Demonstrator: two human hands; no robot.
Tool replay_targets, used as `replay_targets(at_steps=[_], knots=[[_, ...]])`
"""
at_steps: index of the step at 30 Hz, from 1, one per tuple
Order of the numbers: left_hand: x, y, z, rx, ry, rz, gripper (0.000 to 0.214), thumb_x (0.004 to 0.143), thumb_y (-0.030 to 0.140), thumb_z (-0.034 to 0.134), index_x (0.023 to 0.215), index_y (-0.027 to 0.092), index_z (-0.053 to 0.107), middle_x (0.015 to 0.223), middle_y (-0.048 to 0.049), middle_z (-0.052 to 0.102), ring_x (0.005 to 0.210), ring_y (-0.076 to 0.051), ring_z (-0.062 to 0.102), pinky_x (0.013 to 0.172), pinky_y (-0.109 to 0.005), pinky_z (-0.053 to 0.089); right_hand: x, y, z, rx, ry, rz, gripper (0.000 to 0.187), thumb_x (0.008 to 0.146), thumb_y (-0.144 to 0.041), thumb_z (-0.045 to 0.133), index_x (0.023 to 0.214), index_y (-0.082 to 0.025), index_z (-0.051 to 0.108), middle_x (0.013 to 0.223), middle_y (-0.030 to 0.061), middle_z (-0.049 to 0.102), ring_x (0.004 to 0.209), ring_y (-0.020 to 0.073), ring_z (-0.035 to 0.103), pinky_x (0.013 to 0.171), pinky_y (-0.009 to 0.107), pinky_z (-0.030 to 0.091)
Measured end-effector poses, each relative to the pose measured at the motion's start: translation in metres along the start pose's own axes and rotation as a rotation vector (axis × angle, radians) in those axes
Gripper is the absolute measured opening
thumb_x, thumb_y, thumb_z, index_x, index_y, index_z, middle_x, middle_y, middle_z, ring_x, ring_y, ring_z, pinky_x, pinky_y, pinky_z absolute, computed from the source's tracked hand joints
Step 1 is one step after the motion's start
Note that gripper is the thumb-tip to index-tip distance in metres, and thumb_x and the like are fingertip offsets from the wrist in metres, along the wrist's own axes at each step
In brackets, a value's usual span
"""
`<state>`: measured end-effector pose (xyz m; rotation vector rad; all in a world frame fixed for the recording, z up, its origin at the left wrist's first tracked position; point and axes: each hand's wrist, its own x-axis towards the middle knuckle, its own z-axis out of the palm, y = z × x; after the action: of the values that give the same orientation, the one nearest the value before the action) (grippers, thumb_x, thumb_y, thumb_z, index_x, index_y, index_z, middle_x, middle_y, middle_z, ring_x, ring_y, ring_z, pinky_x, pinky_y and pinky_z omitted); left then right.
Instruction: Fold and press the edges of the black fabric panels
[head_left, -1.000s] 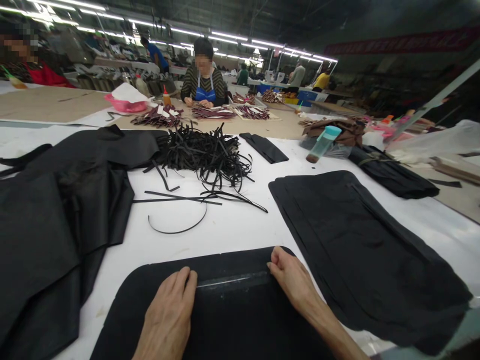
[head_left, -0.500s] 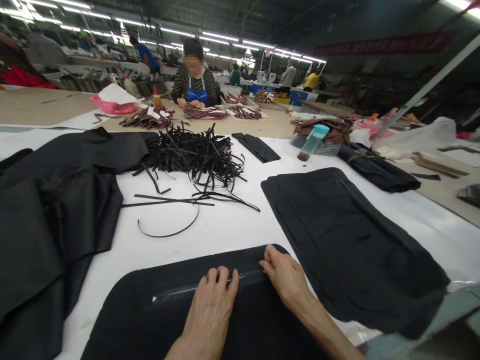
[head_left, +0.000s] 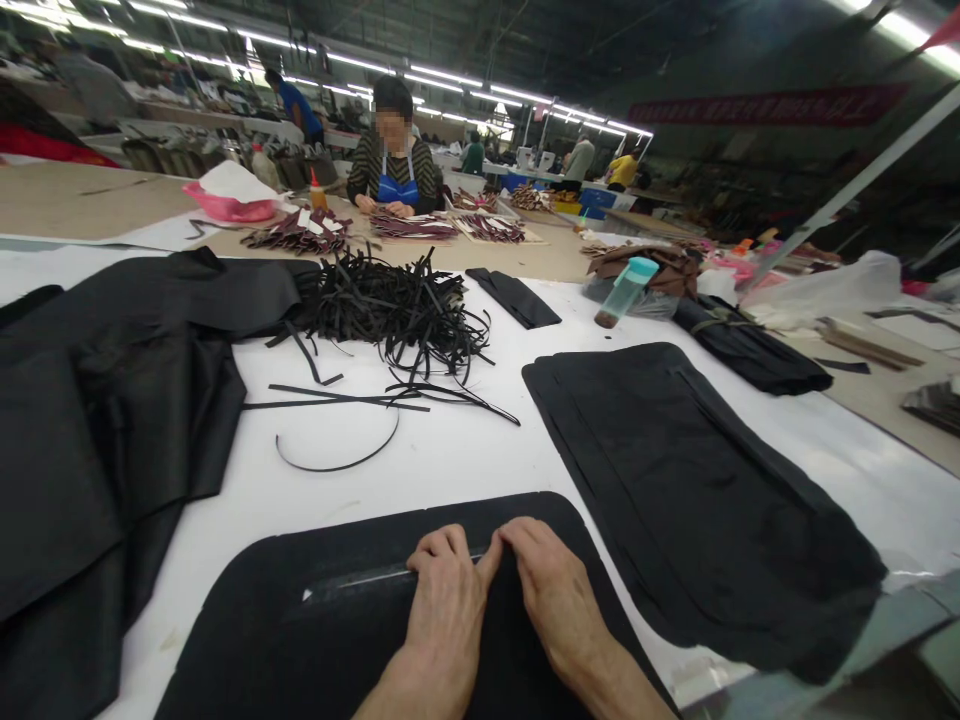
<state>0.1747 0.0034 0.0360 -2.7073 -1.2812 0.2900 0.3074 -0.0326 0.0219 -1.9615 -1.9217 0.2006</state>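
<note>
A black rounded panel (head_left: 330, 640) lies flat in front of me, with a long narrow slot (head_left: 367, 578) near its far edge. A pale line runs along the slot, and a small white mark sits at its left end. My left hand (head_left: 450, 610) rests on the panel over the slot, its fingers bent and its thumb spread to the right. Close against that thumb, my right hand (head_left: 551, 590) has its fingertips pressed together at the slot's right part. Whatever may be between those fingertips is hidden.
Stacked black panels (head_left: 697, 490) lie to the right. Black sheets (head_left: 112, 430) drape over the left side. Beyond are a heap of black strips (head_left: 390, 310), a folded black piece (head_left: 514, 297) and a turquoise-lidded container (head_left: 628, 290). A co-worker (head_left: 394, 165) sits across the table.
My right hand has moved left along the slot from the panel's far right corner, up to my left hand. My left hand has shifted slightly right, its thumb now near the right fingertips.
</note>
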Motion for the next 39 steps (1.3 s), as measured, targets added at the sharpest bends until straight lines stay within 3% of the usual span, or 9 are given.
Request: replay_targets(at_steps=[5, 10, 12, 19, 25, 30, 34, 39], knots=[[-0.007, -0.002, 0.006, 0.025, 0.046, 0.016, 0.053, 0.085, 0.011, 0.037, 0.132, 0.036, 0.039, 0.089, -0.0123, 0.060, 0.076, -0.029, 0.057, 0.060, -0.040, 0.045, -0.015, 0.004, 0.015, -0.207, 0.083, -0.170, 0.043, 0.077, 0.003, 0.039, 0.111, -0.016, 0.058, 0.104, 0.0088, 0.063, 0.096, 0.0218, 0.057, 0.085, 0.033, 0.046], [-0.025, -0.020, 0.026, -0.115, 0.150, 0.058, 0.044, 0.081, 0.014, 0.045, 0.124, 0.007, 0.050, 0.107, -0.0178, 0.059, 0.097, -0.028, 0.055, 0.083, -0.040, 0.047, -0.013, 0.005, 0.015, -0.413, 0.115, -0.332, 0.052, 0.072, 0.006, 0.036, 0.110, -0.018, 0.061, 0.099, 0.0099, 0.065, 0.091, 0.0238, 0.060, 0.088, 0.041, 0.046], [-0.033, -0.032, 0.033, -0.157, 0.146, 0.052, 0.042, 0.078, 0.012, 0.047, 0.119, 0.003, 0.053, 0.112, -0.0182, 0.058, 0.100, -0.028, 0.054, 0.088, -0.039, 0.046, -0.012, -0.002, 0.016, -0.514, 0.084, -0.359, 0.055, 0.071, 0.006, 0.037, 0.114, -0.020, 0.061, 0.096, 0.0115, 0.065, 0.089, 0.0256, 0.060, 0.087, 0.044, 0.046], [-0.043, -0.058, 0.036, -0.242, 0.105, 0.053, 0.043, 0.079, 0.006, 0.044, 0.121, 0.003, 0.051, 0.118, -0.0167, 0.056, 0.106, -0.026, 0.052, 0.093, -0.038, 0.044, -0.007, -0.022, 0.020, -0.700, -0.030, -0.367, 0.061, 0.069, 0.001, 0.046, 0.122, -0.026, 0.057, 0.085, 0.0130, 0.063, 0.079, 0.0298, 0.059, 0.086, 0.054, 0.043], [-0.052, -0.069, 0.038, -0.233, 0.048, 0.042, 0.047, 0.075, 0.015, 0.052, 0.119, -0.001, 0.051, 0.119, -0.0204, 0.054, 0.107, -0.029, 0.051, 0.095, -0.039, 0.044, -0.010, -0.011, 0.020, -0.556, 0.079, -0.342, 0.051, 0.069, 0.001, 0.045, 0.111, -0.021, 0.064, 0.091, 0.0115, 0.064, 0.086, 0.0261, 0.058, 0.090, 0.048, 0.042], [-0.073, -0.093, 0.047, -0.311, 0.037, -0.028, 0.049, 0.076, 0.002, 0.041, 0.124, 0.003, 0.046, 0.123, -0.0158, 0.053, 0.112, -0.024, 0.047, 0.100, -0.033, 0.039, -0.013, -0.003, 0.017, -0.489, 0.106, -0.358, 0.047, 0.072, 0.002, 0.041, 0.108, -0.017, 0.065, 0.094, 0.0119, 0.065, 0.089, 0.0244, 0.058, 0.091, 0.045, 0.043], [-0.087, -0.114, 0.049, -0.428, 0.027, -0.118, 0.048, 0.076, -0.005, 0.034, 0.119, 0.010, 0.051, 0.114, -0.0095, 0.056, 0.106, -0.019, 0.050, 0.097, -0.030, 0.040, -0.012, -0.002, 0.014, -0.478, 0.087, -0.369, 0.049, 0.073, 0.005, 0.038, 0.108, -0.015, 0.064, 0.096, 0.0112, 0.065, 0.090, 0.0229, 0.059, 0.092, 0.045, 0.042], [-0.100, -0.131, 0.058, -0.430, 0.059, -0.167, 0.055, 0.074, -0.008, 0.030, 0.119, 0.013, 0.051, 0.117, -0.0082, 0.055, 0.111, -0.019, 0.048, 0.097, -0.031, 0.041, -0.011, -0.004, 0.013, -0.482, 0.074, -0.363, 0.050, 0.073, 0.007, 0.037, 0.108, -0.015, 0.064, 0.097, 0.0110, 0.066, 0.090, 0.0230, 0.059, 0.091, 0.045, 0.044]])
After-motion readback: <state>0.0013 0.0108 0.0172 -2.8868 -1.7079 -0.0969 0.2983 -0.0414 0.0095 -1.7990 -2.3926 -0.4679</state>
